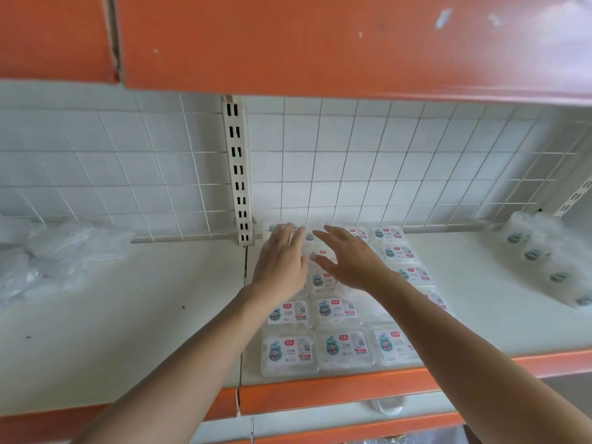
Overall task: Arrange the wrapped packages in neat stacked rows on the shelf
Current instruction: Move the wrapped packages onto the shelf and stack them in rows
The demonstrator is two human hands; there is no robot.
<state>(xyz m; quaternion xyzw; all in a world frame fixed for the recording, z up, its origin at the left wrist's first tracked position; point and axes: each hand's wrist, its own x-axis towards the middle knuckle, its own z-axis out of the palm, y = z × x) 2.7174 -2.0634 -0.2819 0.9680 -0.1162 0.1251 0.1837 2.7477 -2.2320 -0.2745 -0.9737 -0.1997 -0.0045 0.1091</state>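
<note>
The left hand and right hand, fingers straight and holding nothing, are spread flat over the rear wrapped packages, which lie label-up in rows on the shelf, apparently to square them against the wire back.

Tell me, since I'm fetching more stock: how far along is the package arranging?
Done: flat clear-wrapped packages with white labels lie in three neat columns on the white shelf. In hand: the left hand and right hand reach open over the back rows, gripping nothing. Left: the loose heap of wrapped packages at far right lies unsorted.
</note>
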